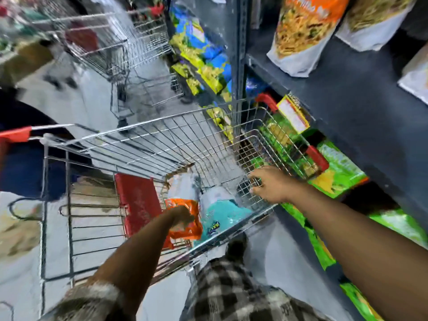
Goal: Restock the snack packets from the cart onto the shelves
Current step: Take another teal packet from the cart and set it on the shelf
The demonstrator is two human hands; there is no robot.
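A wire cart with red corner guards stands in front of me beside the dark shelves. At its bottom lie an orange snack packet, a teal and white packet and a red flap. My left hand reaches down inside the cart and closes on the orange packet. My right hand rests on the cart's wire rim at the shelf side, fingers curled over the wire. The frame is blurred.
Orange-and-white snack bags stand on the upper shelf. Green packets fill the lower shelf, and yellow-blue packets fill the farther bay. A second wire cart stands further down the aisle. A blue object sits at the left.
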